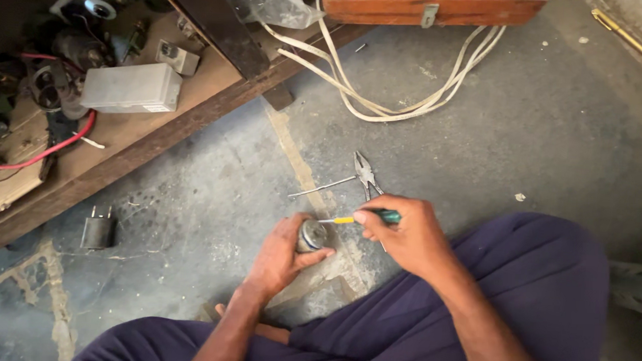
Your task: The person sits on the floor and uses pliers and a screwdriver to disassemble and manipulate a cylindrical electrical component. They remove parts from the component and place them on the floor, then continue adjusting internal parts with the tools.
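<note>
low over concrete, left hand (282, 253) around small metal cylinder (311, 236), right hand (404, 236) gripping screwdriver (359, 219)

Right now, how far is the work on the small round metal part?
Done: pliers and a thin metal rod lie on the floor, set aside. In hand: the left hand grips the small round metal part, and the right hand holds a screwdriver with its tip at the part. Left: the part looks closed; nothing removed lies beside it.
</note>
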